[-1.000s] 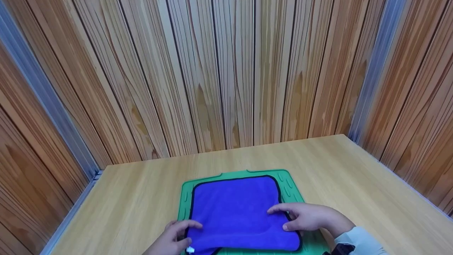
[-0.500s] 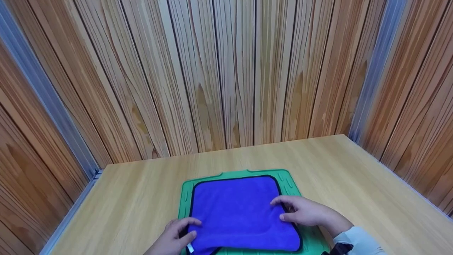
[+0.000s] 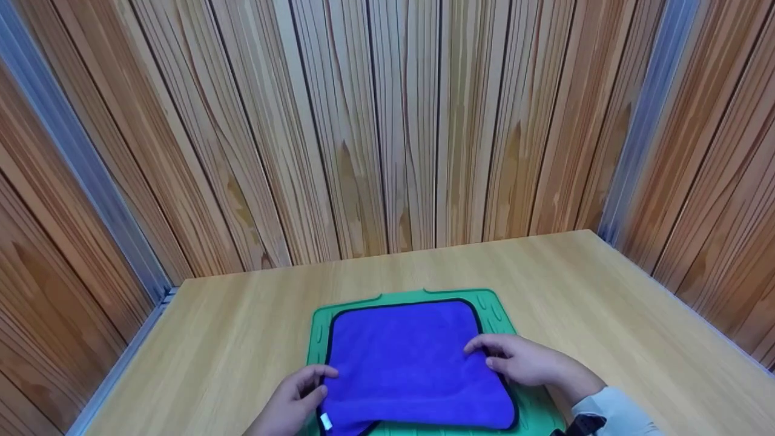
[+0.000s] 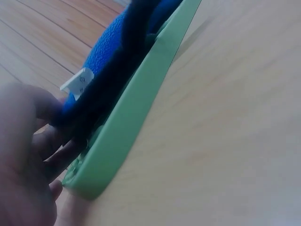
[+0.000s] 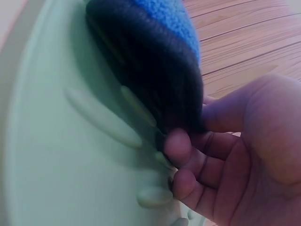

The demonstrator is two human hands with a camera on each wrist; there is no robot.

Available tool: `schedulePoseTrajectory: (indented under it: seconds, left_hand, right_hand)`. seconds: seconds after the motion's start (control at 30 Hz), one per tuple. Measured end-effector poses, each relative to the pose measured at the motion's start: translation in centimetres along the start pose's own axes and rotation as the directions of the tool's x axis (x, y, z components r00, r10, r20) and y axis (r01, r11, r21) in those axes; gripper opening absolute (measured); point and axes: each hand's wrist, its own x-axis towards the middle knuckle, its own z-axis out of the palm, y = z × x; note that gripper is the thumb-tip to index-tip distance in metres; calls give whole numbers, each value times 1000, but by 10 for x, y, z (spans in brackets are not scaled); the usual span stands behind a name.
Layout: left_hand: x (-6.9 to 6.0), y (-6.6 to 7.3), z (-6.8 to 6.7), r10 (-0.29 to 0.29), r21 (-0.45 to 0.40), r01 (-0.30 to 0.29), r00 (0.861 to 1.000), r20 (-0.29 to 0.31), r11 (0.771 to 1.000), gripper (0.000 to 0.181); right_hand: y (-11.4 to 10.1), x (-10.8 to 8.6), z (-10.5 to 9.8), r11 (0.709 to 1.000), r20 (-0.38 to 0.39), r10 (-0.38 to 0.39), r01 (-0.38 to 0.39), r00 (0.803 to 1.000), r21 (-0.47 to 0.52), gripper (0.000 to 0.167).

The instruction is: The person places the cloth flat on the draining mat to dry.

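Note:
A blue towel with a black border lies on a green tray in the head view. Its near edge is folded over, and a small white tag stands at the left edge. My left hand pinches the towel's left edge, some fingers tucked beneath it against the tray in the left wrist view. At the opposite edge my right hand pinches the border between thumb and fingers. The right wrist view shows the edge raised off the tray, the lower fingertips close to its ridges.
The tray sits on a light wooden table. A wood-plank wall rises behind it, with metal posts at the corners. A watch or dark band circles the right wrist, below a pale sleeve.
My right hand has moved slightly up along the towel's right edge. The left hand has shifted a little outward, leaving the white tag uncovered. The towel lies nearly the same.

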Motion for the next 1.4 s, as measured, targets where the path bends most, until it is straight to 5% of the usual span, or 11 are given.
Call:
schedulePoseTrajectory:
  seconds: [0.4,0.67,0.93,1.1,1.4]
  left_hand:
    - [1,-1,-5,-41,-29,44,995,87,999,26]
    - [0,-1,-5,-38,-10,39,998,54,999,28]
    - [5,2,-5,-65,13,65,998,4,998,34]
    - [16,10,-9,-103,35,104,994,-29,994,41]
    - [37,13,-9,-76,102,78,997,-18,992,51]
  right_hand:
    - [3,1,2,1000,55,25,-26,998,8,27]
    - [4,2,2,999,66,40,-43,997,32,29]
    - [3,9,4,1000,-69,9,-11,998,-25,26]
    - [4,24,1,999,-133,36,-32,991,25,28]
    - [3,50,-2,971,-283,206,-161,937,174,35]
